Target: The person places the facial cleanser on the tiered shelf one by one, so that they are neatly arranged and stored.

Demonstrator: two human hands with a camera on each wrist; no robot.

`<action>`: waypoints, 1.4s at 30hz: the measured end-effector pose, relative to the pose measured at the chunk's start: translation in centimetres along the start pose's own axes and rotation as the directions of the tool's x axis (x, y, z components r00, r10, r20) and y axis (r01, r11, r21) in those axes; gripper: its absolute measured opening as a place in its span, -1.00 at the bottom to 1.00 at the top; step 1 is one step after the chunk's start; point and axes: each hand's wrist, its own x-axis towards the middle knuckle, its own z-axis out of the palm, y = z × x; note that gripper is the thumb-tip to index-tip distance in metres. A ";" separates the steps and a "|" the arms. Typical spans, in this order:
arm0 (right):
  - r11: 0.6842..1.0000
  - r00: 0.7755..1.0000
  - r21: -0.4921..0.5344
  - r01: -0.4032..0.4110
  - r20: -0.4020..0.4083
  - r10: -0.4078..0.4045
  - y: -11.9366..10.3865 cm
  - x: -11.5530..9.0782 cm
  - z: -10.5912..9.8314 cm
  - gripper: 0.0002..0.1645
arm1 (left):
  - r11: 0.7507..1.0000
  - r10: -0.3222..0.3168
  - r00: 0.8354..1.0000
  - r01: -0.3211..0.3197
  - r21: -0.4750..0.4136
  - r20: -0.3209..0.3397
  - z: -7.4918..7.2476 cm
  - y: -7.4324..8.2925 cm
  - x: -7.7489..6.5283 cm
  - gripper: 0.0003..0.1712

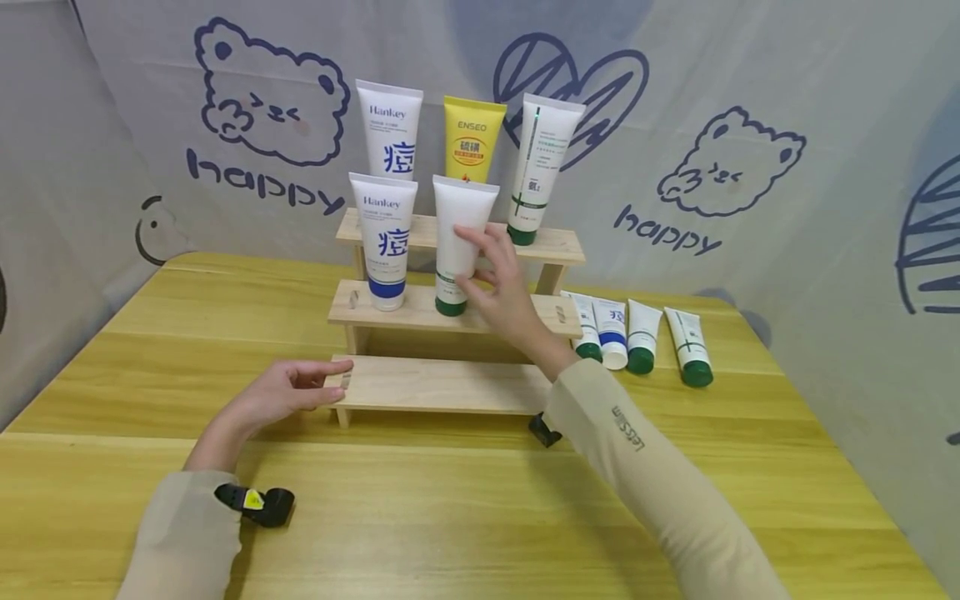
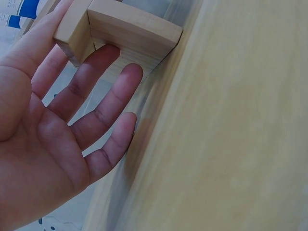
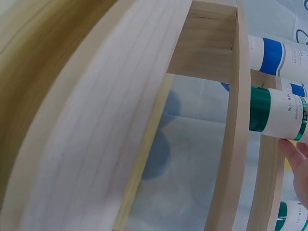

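Note:
A three-tier wooden display stand (image 1: 442,385) stands on the table. My left hand (image 1: 288,392) holds the left end of its lowest tier, the thumb at the front corner; in the left wrist view the other fingers (image 2: 107,115) are loosely bent beside the leg. With my right hand (image 1: 501,287) I hold a white squeeze tube with a green cap (image 1: 452,250), upright on the middle tier. The right wrist view shows fingertips at the tube's side (image 3: 284,115). To its left stands a white Hankey tube with a blue cap (image 1: 385,242).
On the top tier stand another Hankey tube (image 1: 390,129), a yellow ENSEO tube (image 1: 474,137) and a white green-capped tube (image 1: 546,167). Several tubes (image 1: 642,333) lie on the table (image 1: 420,517) right of the stand. A printed cloth (image 1: 420,50) hangs behind.

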 end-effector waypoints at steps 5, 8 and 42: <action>0.999 0.999 -0.004 0.032 -0.002 -0.032 0.2 -0.6 -0.3 -0.38 | 1.000 0.004 1.000 -0.004 -0.006 0.003 0.0 -0.1 0.1 -0.40; 0.999 0.999 0.007 0.033 -0.006 -0.033 0.5 -1.1 -0.5 -0.37 | 1.000 0.004 1.000 -0.004 -0.012 0.004 0.0 -0.1 0.1 -0.40; 0.969 0.967 0.108 -0.223 -0.100 0.234 -3.2 -5.1 -3.8 -0.73 | 1.000 -0.014 1.000 0.014 -0.024 0.008 0.0 0.1 -0.1 -0.38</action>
